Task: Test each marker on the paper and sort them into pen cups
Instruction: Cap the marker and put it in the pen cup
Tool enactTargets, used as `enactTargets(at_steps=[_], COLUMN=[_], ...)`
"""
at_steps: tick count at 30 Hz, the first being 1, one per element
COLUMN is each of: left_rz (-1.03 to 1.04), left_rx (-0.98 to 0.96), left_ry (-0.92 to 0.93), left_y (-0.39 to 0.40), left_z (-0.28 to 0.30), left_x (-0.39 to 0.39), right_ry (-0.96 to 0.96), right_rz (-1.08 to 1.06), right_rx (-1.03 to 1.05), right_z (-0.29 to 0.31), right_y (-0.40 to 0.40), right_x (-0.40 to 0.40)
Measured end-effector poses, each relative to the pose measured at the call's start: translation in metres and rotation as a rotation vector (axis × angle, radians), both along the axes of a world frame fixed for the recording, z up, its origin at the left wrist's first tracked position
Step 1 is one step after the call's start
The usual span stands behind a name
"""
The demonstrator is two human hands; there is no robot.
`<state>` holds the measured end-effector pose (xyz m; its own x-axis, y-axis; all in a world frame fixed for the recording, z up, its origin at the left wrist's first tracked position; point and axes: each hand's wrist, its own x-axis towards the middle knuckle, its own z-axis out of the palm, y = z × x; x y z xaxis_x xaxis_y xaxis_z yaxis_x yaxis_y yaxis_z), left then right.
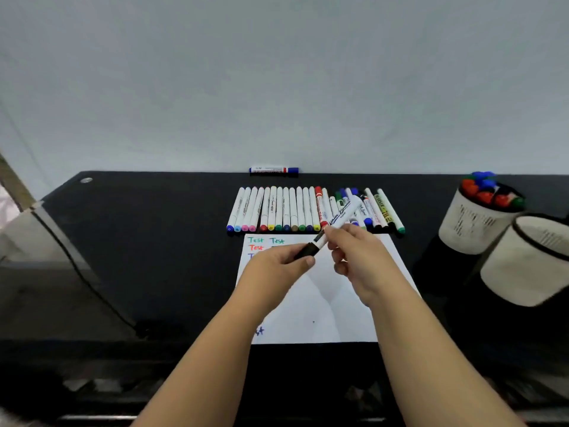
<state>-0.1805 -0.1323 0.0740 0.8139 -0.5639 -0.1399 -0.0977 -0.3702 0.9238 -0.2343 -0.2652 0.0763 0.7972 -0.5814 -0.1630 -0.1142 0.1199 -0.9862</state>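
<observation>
Both hands holding whiteboard marker [335, 221] above paper [326, 303]: left hand [277, 266] pinching black cap end, right hand [354, 251] gripping white barrel. Marker looking light, rigid, smooth; barrel middle giving surest hold, cap likely needing straight pull.

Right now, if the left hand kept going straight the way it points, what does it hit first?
Likely the right hand, just ahead of the left hand along the marker both hold. Beyond lies the marker row; depth is uncertain.
</observation>
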Motion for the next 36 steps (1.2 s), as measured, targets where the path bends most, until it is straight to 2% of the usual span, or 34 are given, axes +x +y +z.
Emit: enactTargets(at_steps=[8, 13, 16, 23, 30, 36], left_rz=[0.024, 0.033, 0.026, -0.003, 0.011, 0.024], left_rx=[0.038, 0.049, 0.077, 0.093, 0.018, -0.062], left_ry=[0.087, 0.148, 0.125, 0.096, 0.187, 0.288], left_y=[0.013, 0.021, 0.022, 0.023, 0.023, 0.029], left_z=[-0.018, -0.016, -0.017, -0.021, -0.021, -0.022], left_x=[-0.019, -0.009, -0.004, -0.004, -0.001, 0.002], right_ry=[0.067, 0.037, 0.038, 0.078, 0.078, 0.013], right_rz=[-0.085, -0.057, -0.040, -0.059, -0.067, 0.022], right_rx=[0.016, 0.053, 0.075, -0.083, -0.078, -0.028], right_z=[-0.023, -0.022, -0.025, -0.038, -0.036, -0.036], right_y=[0.015, 0.017, 0.020, 0.027, 0.029, 0.031], right_x=[-0.016, -0.011, -0.007, 0.003, 0.013, 0.014])
